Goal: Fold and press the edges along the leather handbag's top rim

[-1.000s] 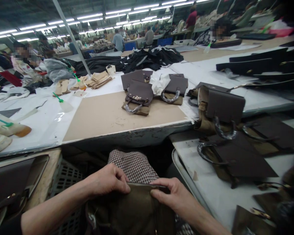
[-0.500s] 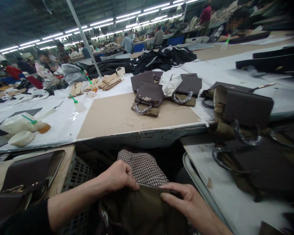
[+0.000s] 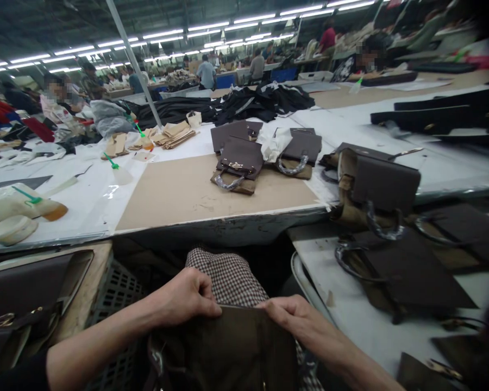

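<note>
A dark olive-brown bag (image 3: 236, 347) lies across my lap, over black-and-white checked cloth (image 3: 224, 274). My left hand (image 3: 191, 296) pinches the bag's top edge, thumb pressed on it. At the right part of the same edge, my right hand (image 3: 289, 315) grips the rim between thumb and fingers. A short stretch of straight edge runs between the two hands. Below my left hand, a plastic-wrapped handle (image 3: 157, 361) shows at the bag's side. The lower part of the bag runs out of view.
Brown handbags (image 3: 240, 157) rest on the table's tan board (image 3: 167, 195). More bags (image 3: 415, 266) crowd the white side table (image 3: 346, 304) at right. At left are a glue bottle (image 3: 49, 208), a bag (image 3: 28, 288) and a plastic crate (image 3: 118, 293). People work farther back.
The view has shifted, so the surroundings sit farther left. My right hand has moved along the rim toward my left hand, its fingers now closer together. Both hands still hold the bag.
</note>
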`<move>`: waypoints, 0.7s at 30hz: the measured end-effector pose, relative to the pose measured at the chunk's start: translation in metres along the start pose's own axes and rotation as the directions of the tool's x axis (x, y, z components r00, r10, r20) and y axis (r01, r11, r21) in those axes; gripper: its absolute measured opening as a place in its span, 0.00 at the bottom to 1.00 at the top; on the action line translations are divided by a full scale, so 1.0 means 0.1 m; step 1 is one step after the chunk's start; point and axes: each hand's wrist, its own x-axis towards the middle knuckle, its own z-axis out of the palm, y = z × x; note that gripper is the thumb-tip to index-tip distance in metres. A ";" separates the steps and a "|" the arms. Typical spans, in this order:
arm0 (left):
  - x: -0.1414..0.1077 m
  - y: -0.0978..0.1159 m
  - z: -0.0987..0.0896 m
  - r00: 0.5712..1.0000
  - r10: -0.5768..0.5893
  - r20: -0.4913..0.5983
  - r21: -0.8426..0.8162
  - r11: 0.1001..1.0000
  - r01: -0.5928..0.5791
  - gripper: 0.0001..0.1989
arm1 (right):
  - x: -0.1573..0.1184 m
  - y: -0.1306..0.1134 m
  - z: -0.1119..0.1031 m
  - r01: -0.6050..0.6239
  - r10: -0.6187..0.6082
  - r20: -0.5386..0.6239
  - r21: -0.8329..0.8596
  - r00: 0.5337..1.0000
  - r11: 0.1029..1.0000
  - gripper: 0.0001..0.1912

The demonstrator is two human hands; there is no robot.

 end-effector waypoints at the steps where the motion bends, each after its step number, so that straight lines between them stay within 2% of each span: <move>1: 0.00 -0.01 0.00 1.000 -0.002 0.007 -0.004 1.000 0.002 0.13 | 0.01 0.00 0.01 -0.008 0.008 -0.007 0.006 1.000 1.000 0.22; 6: -0.01 0.00 -0.01 0.999 -0.018 0.028 -0.045 0.999 0.020 0.13 | 0.04 0.08 0.06 -0.028 0.029 -0.068 0.015 0.997 1.000 0.17; 11: 0.01 -0.03 -0.02 0.998 0.000 0.066 -0.056 0.998 0.004 0.14 | 0.01 0.15 0.05 -0.034 0.024 -0.153 -0.061 0.988 0.998 0.17; 15: 0.05 -0.07 0.00 0.997 0.014 0.077 0.005 1.000 -0.015 0.13 | -0.04 0.08 0.06 -0.040 0.026 -0.121 -0.122 0.992 0.992 0.15; 18: 0.08 -0.05 0.02 0.997 0.064 0.042 0.094 0.993 -0.067 0.11 | -0.07 -0.02 0.11 -0.027 0.002 -0.115 -0.219 0.993 0.975 0.13; 21: 0.09 0.00 0.04 0.987 0.160 0.009 0.158 0.974 -0.160 0.12 | -0.10 -0.03 0.16 -0.006 -0.084 -0.214 -0.386 0.973 0.922 0.12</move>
